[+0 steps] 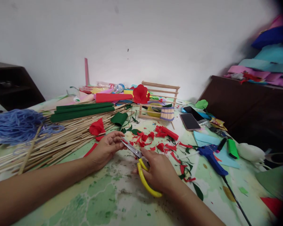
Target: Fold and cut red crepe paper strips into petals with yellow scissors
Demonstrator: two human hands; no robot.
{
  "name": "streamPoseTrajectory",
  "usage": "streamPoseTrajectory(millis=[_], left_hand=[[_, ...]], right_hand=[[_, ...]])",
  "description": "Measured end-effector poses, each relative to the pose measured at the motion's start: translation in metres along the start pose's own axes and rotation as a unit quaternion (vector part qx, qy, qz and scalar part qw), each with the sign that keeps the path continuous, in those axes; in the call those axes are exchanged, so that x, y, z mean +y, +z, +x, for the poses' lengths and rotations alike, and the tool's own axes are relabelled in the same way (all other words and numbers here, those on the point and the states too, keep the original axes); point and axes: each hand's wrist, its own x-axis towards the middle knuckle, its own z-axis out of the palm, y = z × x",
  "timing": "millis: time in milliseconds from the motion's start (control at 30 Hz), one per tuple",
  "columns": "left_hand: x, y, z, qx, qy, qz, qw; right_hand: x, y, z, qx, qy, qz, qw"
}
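My right hand [159, 168] grips a pair of scissors [143, 171] by the yellow handles, with the metal blades pointing up and left. At the blade tips is my left hand [108, 146], its fingers curled and pinched together. Whatever lies between those fingers is too small or hidden to make out. Just behind my left hand sits a crumpled red paper piece [97, 126]. Red paper scraps [143, 138] are scattered beyond the blades, mixed with small green leaf shapes. A red paper flower [141, 94] stands farther back, by a frame of thin sticks [160, 84].
To the left lie many thin sticks [70, 135], green paper rolls [85, 111] and blue yarn [16, 124]. On the right are a phone [190, 121], a blue glue gun [212, 157] with its cord, and a green marker [232, 149]. A white wall rises behind the table.
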Motion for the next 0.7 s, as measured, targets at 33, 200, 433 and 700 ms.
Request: streamPoseTrajectory(millis=[33, 200, 433, 700], left_hand=[[-0.0001, -0.0004, 0.0003, -0.001, 0.001, 0.001, 1.000], [-0.0004, -0.0022, 0.0010, -0.009, 0.004, 0.004, 1.000], [0.0006, -0.0038, 0.0021, -0.022, 0.000, 0.016, 1.000], [0.0007, -0.0044, 0.0021, -0.018, -0.007, 0.026, 0.999]], right_hand=[[0.0003, 0.0001, 0.0000, -0.002, -0.001, -0.001, 1.000], [0.0014, 0.0013, 0.0006, -0.007, -0.008, -0.006, 1.000], [0.0016, -0.0005, 0.0013, -0.010, -0.016, -0.011, 1.000], [0.0028, -0.0001, 0.0007, -0.012, -0.012, 0.001, 1.000]])
